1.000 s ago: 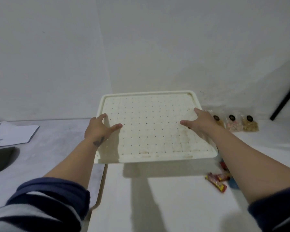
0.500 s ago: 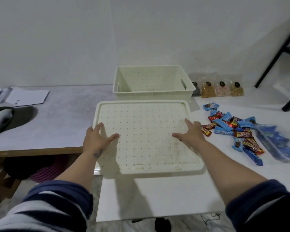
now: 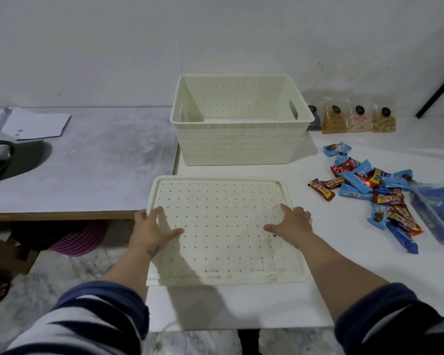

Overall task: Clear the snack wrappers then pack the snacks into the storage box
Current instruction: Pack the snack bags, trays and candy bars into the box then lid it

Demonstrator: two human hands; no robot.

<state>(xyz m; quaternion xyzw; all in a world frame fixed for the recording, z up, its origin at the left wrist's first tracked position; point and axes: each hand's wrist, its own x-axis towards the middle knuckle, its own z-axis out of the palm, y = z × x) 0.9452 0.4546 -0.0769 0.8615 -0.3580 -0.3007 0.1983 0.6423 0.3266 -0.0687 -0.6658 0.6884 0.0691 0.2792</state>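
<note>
The perforated lid point(image 3: 223, 226) is gripped at its side rims over the white table point(image 3: 241, 308), with the thumb of the left hand point(image 3: 151, 226) and of the right hand point(image 3: 292, 221) laid on top and the fingers curled over the edge. It is judged light, stiff and slightly slick, best carried by opposite rims. Farther right the wrapped snacks point(image 3: 369, 185) are heaped, light and crinkly, and beyond the lid the storage box point(image 3: 241, 139) stands open.

We read "beng-beng" on the leftmost red snack bar point(image 3: 321, 190); print on the remaining snacks point(image 3: 356, 179) is too small.
</note>
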